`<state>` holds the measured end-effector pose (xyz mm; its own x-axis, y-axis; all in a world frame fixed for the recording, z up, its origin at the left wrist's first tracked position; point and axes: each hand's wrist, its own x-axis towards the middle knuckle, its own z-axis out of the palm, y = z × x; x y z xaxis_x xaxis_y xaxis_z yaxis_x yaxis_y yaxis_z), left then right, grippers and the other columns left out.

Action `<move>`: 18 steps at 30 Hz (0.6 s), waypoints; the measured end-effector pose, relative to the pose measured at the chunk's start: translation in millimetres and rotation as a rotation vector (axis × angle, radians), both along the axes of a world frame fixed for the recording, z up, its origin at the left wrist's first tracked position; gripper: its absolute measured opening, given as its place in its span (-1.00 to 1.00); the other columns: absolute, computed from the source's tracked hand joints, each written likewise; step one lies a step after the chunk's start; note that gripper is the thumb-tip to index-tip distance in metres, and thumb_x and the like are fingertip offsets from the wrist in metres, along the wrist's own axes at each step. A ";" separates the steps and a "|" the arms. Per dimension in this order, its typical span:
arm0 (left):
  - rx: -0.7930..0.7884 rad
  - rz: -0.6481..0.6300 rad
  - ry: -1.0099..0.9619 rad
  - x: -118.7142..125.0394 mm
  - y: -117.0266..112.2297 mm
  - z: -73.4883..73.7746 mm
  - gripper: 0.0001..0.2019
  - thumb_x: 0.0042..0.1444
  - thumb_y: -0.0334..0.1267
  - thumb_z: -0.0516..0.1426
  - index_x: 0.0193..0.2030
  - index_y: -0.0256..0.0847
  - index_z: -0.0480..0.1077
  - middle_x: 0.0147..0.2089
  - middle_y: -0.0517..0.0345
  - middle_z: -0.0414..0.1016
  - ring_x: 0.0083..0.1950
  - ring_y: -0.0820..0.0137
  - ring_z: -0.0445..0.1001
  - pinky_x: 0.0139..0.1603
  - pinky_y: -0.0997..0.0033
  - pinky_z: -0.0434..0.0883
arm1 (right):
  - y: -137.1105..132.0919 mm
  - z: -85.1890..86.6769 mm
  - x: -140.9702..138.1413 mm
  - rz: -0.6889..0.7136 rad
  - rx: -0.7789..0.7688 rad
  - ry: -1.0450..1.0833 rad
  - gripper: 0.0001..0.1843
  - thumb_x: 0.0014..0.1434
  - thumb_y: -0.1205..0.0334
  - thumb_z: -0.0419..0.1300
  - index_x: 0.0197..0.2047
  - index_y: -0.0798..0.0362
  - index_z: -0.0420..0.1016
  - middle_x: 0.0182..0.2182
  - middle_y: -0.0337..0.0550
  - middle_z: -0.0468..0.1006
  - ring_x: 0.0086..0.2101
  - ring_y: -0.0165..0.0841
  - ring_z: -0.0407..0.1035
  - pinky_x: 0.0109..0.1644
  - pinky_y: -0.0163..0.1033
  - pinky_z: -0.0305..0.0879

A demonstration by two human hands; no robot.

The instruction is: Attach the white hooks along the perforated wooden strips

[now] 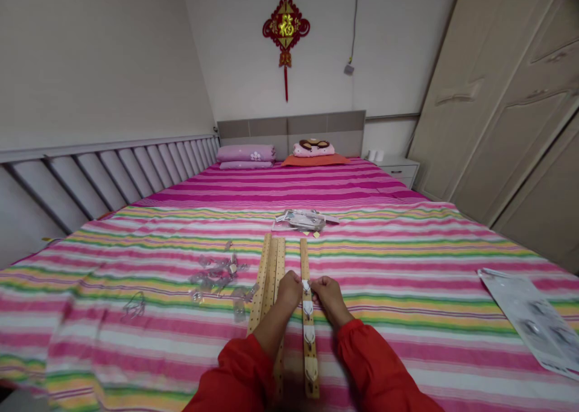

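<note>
A narrow wooden strip (304, 255) with small holes lies lengthwise on the bed. Along its near part sit several white hooks (309, 335) with metal wire loops, in a row. At the farthest one, a white hook (306, 286), both my hands meet. My left hand (289, 290) is closed, its fingertips pressed to the hook's left side. From the right, my right hand (329, 294) pinches at the same hook, fingers curled together. To the left of the strip lie more perforated wooden strips (279, 254), partly hidden under my left forearm.
Clear plastic scraps (219, 276) are scattered at the left, with a thin tangled loop (134, 304) nearer me. Beyond the strips rests a plastic packet (305, 220). A hook blister pack (534, 315) lies far right. Bed rails (104, 171) border the left side.
</note>
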<state>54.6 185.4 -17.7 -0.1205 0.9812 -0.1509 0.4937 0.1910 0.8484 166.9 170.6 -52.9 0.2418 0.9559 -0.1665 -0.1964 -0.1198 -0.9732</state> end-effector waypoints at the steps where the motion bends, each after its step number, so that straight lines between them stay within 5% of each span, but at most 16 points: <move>1: 0.003 0.002 0.007 0.2 0.3 -0.4 -0.81 -0.15 -0.53 0.14 -0.57 -0.18 0.24 -0.51 0.17 0.42 -0.38 0.37 0.41 -0.38 0.46 0.21 | 0.3 -0.9 0.1 0.004 0.001 -0.003 -0.70 -0.25 0.12 0.33 -0.65 0.00 0.25 -0.87 -0.39 0.32 -0.81 -0.49 0.15 -0.73 -0.39 0.06; 11: 0.012 -0.051 -0.079 -7.9 -9.7 15.0 -0.93 -0.06 -0.41 0.11 -0.51 -0.24 0.36 -0.60 0.20 0.41 -0.51 0.40 0.41 -0.44 0.46 0.30 | -11.3 2.2 4.6 0.040 0.076 0.005 -0.54 -0.15 -0.15 0.31 -0.67 0.02 0.28 -0.84 -0.36 0.30 -0.79 -0.50 0.14 -0.70 -0.37 0.04; 15: 0.132 -0.008 -0.101 -51.4 -4.6 34.3 -0.85 0.02 -0.36 0.05 -0.31 -0.23 0.43 -0.44 0.17 0.51 -0.41 0.43 0.46 -0.38 0.50 0.34 | -14.0 0.8 8.3 0.088 0.089 0.000 -0.50 -0.11 -0.22 0.27 -0.65 0.04 0.31 -0.85 -0.37 0.26 -0.78 -0.52 0.09 -0.70 -0.38 -0.02; 18: 0.313 0.205 0.055 -103.6 7.8 45.7 -0.86 -0.02 -0.35 0.07 -0.36 -0.22 0.45 -0.31 0.12 0.56 -0.27 0.40 0.49 -0.28 0.51 0.35 | -15.1 0.7 8.3 0.101 0.078 -0.004 -0.52 -0.09 -0.21 0.25 -0.64 0.03 0.30 -0.86 -0.40 0.22 -0.79 -0.53 0.04 -0.71 -0.38 -0.08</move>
